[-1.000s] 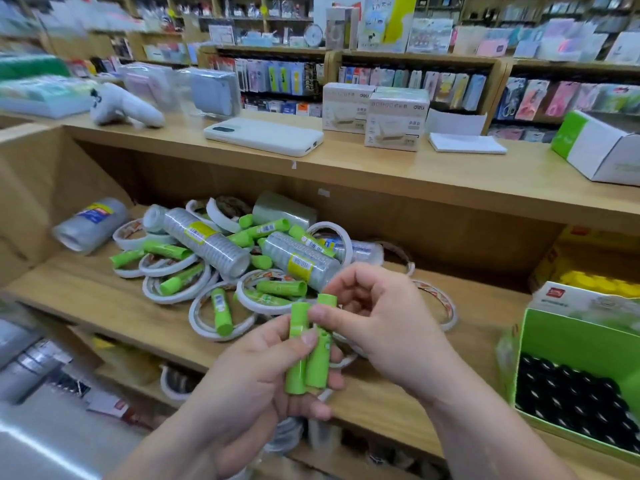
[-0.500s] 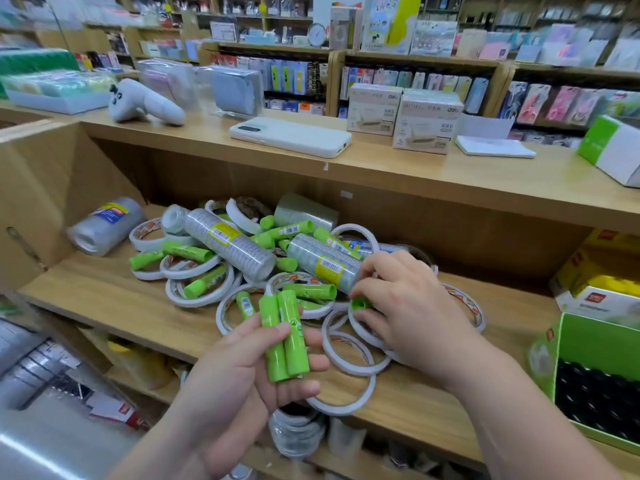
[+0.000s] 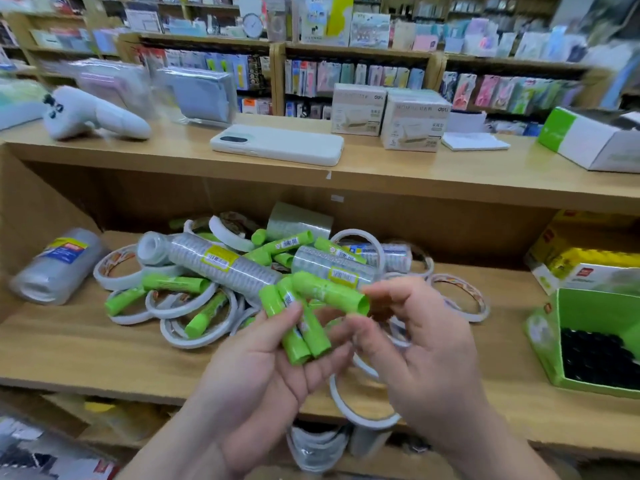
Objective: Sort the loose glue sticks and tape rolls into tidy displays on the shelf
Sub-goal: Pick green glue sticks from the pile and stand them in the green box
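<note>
Back from the pile [image 3: 221, 268], the right hand [image 3: 426, 344] pinches a third stick [image 3: 329, 293] against the pair [image 3: 301, 327] the left hand [image 3: 263, 375] grips, growing the bundle.

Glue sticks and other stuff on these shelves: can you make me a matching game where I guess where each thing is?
Things
1. pair of glue sticks
2. single glue stick
3. white phone
4. green box

Places
A. lying on the top shelf
B. at the right end of the lower shelf
C. held in the left hand
D. pinched by the right hand

Pairs: 1-C, 2-D, 3-A, 4-B
</note>
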The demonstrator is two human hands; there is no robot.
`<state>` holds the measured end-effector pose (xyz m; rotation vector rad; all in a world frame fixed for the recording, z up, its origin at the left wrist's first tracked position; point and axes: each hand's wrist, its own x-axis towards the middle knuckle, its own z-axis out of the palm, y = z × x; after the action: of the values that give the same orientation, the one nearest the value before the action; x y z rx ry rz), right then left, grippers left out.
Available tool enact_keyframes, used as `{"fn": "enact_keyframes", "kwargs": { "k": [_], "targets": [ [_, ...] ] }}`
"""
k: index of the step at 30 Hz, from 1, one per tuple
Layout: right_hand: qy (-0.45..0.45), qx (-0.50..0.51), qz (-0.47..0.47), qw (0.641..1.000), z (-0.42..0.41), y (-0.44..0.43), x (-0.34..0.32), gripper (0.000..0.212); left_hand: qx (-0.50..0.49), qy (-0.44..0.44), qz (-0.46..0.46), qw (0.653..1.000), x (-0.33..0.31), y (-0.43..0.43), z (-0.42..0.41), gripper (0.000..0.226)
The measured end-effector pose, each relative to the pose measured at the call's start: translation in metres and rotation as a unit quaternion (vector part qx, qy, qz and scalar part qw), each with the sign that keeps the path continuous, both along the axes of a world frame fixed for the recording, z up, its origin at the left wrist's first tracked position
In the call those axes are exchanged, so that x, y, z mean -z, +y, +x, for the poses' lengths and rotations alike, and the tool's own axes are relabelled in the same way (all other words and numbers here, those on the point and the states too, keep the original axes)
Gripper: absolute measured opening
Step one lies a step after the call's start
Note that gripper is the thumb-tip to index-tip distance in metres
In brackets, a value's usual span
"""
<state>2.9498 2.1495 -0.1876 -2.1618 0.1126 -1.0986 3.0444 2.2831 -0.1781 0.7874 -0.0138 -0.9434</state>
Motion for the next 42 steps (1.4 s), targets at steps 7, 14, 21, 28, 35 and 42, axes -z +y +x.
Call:
{"fn": "enact_keyframes", "kwargs": {
  "k": [7, 14, 21, 28, 35, 42],
  "targets": [
    [0.017, -0.010, -0.093, 0.995, 0.028, 0.025, 0.022, 0.011, -0.004, -0.007, -0.020, 1.000, 0.003, 0.022, 0.026, 0.034],
    [0.070, 0.083, -0.142, 0.984, 0.045, 0.015, 0.001, 0.005, -0.018, -0.051, 0.035, 0.998, 0.008, 0.041, 0.050, 0.031],
    [0.425, 0.142, -0.222, 0.866, 0.058, -0.009, -0.011, 0.038, -0.019, -0.061, 0.059, 0.996, 0.013, 0.067, 0.067, 0.035],
    [0.397, 0.172, -0.223, 0.874, 0.059, 0.002, -0.024, 0.018, 0.007, -0.060, 0.055, 0.997, 0.014, 0.073, 0.070, 0.039],
    [0.171, 0.103, 0.085, 0.976, 0.044, 0.047, -0.031, 0.013, 0.036, -0.035, 0.040, 0.998, 0.013, 0.069, 0.066, 0.039],
    [0.150, 0.010, 0.047, 0.988, 0.067, 0.087, 0.012, 0.009, 0.012, -0.031, 0.025, 0.999, 0.016, 0.068, 0.065, 0.035]
  ]
}}
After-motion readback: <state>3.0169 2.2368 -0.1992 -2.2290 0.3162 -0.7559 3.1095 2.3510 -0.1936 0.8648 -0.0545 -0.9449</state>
